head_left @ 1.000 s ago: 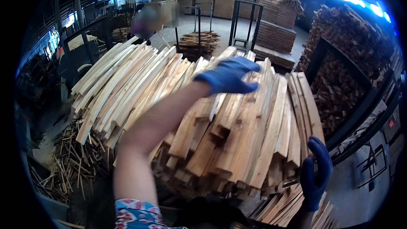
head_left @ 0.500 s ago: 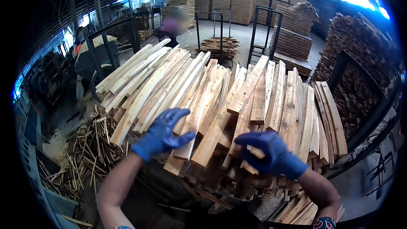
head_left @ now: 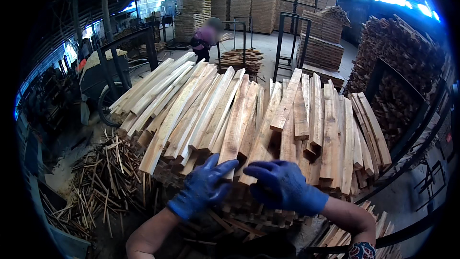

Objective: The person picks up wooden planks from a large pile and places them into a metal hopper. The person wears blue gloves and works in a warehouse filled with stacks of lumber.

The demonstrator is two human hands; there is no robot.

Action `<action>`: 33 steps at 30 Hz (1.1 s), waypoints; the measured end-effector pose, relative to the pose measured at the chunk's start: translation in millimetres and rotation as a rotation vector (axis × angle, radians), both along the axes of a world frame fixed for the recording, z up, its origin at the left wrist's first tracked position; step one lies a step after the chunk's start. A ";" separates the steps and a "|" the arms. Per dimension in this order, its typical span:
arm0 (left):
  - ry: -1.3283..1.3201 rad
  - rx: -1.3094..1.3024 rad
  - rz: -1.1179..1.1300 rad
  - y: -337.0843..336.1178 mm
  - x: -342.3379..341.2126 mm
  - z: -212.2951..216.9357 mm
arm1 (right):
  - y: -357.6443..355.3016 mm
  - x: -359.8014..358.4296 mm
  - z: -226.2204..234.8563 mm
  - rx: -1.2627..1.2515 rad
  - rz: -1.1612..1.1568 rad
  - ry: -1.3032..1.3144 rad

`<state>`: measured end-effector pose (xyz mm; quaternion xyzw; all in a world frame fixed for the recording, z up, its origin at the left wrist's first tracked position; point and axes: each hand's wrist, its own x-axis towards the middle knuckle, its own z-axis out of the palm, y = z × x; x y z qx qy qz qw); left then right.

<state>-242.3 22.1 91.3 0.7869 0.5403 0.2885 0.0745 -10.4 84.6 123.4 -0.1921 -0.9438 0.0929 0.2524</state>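
- Long, pale, rough-sawn wooden boards (head_left: 242, 120) lie heaped in front of the worker in the head view, mostly side by side, near ends toward the body.
- From where I stand, the work looks partway: the top boards broadly share one direction, so the rough laying-out seems done.
- Plenty seems left to straighten. Near ends jut out unevenly, one short, pale wooden board (head_left: 288, 108) rests on top of others, and gaps show between the middle boards.
- Over on the right, a few slim, curved-looking wooden boards (head_left: 373, 129) slant away from the rest.
- Both hands are at the near ends in the middle: the blue-gloved left hand (head_left: 203, 184) with thumb and fingers parted, the blue-gloved right hand (head_left: 282, 186) with fingers bent. I can't tell whether either grips a board.
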 end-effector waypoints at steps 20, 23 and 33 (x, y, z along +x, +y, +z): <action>0.151 0.093 0.361 83.0 -74.1 -22.4 | 135.0 -112.0 -14.6 -0.740 -0.546 0.118; 0.237 0.039 0.353 86.9 -65.2 -16.0 | 171.6 -44.9 22.1 -1.257 -0.206 0.668; 0.415 -0.075 0.309 97.2 -70.1 -5.1 | 84.0 -22.7 67.5 -1.091 0.189 1.087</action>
